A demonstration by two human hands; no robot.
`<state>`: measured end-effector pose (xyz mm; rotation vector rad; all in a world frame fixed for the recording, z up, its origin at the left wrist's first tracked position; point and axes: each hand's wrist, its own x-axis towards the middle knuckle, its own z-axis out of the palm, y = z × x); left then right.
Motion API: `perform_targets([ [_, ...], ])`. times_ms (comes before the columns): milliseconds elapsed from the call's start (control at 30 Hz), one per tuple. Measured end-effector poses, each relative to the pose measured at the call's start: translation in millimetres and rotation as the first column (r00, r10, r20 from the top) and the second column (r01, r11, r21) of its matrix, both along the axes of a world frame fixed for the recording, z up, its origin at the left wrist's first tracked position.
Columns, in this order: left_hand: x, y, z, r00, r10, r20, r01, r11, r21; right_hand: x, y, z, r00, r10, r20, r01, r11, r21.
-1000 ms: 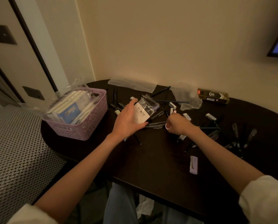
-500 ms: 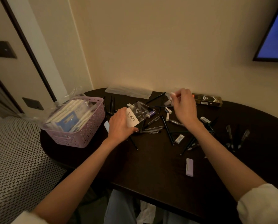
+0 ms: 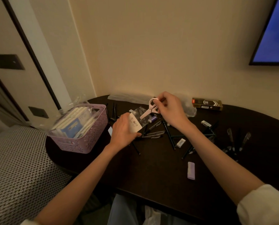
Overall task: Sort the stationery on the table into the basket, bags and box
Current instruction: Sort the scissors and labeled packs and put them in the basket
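My left hand (image 3: 122, 132) grips a small clear bag with a white label (image 3: 136, 121), held upright on the dark table (image 3: 151, 172). My right hand (image 3: 171, 109) pinches the handles of small pink scissors (image 3: 149, 109), whose blades point down into the bag's mouth. A purple basket (image 3: 86, 140) holding packets stands at the left. A dark gold box (image 3: 207, 103) lies by the wall. Black pens (image 3: 153, 135) and white erasers (image 3: 181, 142) lie scattered around the hands.
A lilac eraser (image 3: 191, 170) lies near the table's front. Clear pens (image 3: 236, 140) lie at the right. A flat clear bag (image 3: 129, 97) and a crumpled one (image 3: 190, 108) lie along the wall. A screen (image 3: 275, 34) hangs at the upper right. A patterned seat (image 3: 18, 168) is on the left.
My right hand lifted from the table toward the wall, then came back over the bag with the pink scissors. My left hand kept hold of the bag and tipped it up.
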<state>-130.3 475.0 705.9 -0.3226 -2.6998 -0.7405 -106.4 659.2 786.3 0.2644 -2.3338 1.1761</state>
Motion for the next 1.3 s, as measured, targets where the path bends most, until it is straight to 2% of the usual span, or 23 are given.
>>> perform_targets([
  [133, 10.4, 8.4, 1.5, 0.998, -0.047, -0.045, 0.049, 0.998, 0.044, -2.2, -7.4, -5.6, 0.999, -0.001, 0.035, 0.002, 0.999, -0.04],
  [433, 24.6, 25.7, 12.3, 0.989, -0.07, -0.129, 0.098, 0.97, 0.222, -7.5, -20.2, -4.1, 0.997, -0.078, -0.027, 0.077, 0.996, -0.034],
  [667, 28.0, 28.9, 16.1, 0.984, -0.074, -0.165, 0.118, 0.954, 0.277, -4.6, -25.0, -1.9, 0.977, -0.21, -0.048, 0.214, 0.968, 0.132],
  [733, 28.7, 28.2, 15.4, 0.983, -0.068, -0.172, 0.115, 0.953, 0.279, -4.9, -24.5, 0.3, 0.985, -0.171, -0.016, 0.171, 0.972, 0.158],
  [833, 30.0, 27.7, 15.3, 0.982, -0.069, -0.175, 0.12, 0.947, 0.297, -7.8, -26.5, 1.9, 0.998, -0.027, 0.061, 0.017, 0.988, 0.152],
  [933, 30.7, 27.1, 13.9, 0.982, -0.075, -0.171, 0.131, 0.931, 0.341, -7.9, -26.9, 6.3, 0.971, 0.079, 0.227, -0.092, 0.995, 0.049],
  [1033, 30.5, 25.7, 11.7, 0.988, -0.051, -0.146, 0.103, 0.921, 0.376, -4.5, -20.8, 11.8, 0.976, 0.129, 0.176, -0.114, 0.989, -0.093],
  [1133, 29.0, 24.9, 10.8, 0.995, -0.02, -0.102, 0.06, 0.911, 0.407, -0.2, -13.4, 13.1, 0.99, 0.105, 0.094, -0.084, 0.975, -0.205],
  [1200, 27.8, 26.0, 11.7, 0.996, 0.003, -0.089, 0.033, 0.912, 0.408, 0.6, -7.7, 11.0, 0.983, 0.116, 0.139, -0.084, 0.973, -0.215],
  [1300, 26.5, 28.6, 14.4, 0.996, 0.009, -0.093, 0.029, 0.916, 0.4, 2.0, -2.8, 7.8, 0.96, 0.129, 0.248, -0.093, 0.984, -0.15],
])
